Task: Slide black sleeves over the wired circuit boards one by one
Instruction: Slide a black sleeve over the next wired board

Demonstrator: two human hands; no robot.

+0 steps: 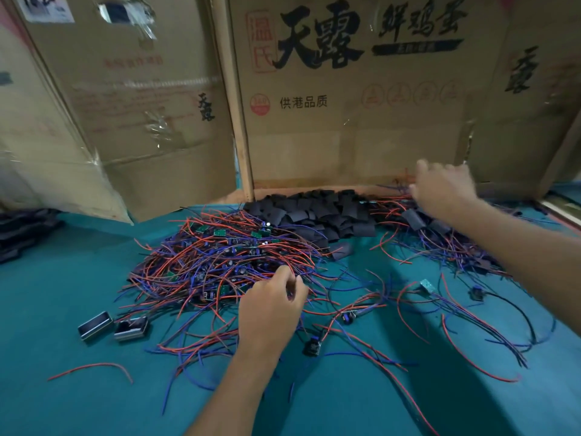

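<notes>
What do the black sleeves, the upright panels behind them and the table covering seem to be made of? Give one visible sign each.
Black sleeves: probably matte plastic tubing; flattened, curved, dull.
Upright panels: brown corrugated cardboard; printed characters, tape, creases.
Table covering: teal, apparently felt-like cloth or mat; no glare.

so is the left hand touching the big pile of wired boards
Touching. The head view shows the left hand with fingertips among the red and blue wires at the pile of wired boards.

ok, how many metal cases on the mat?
2. One case and a second case sit side by side, left of the left hand. More may hide under the wires.
</notes>
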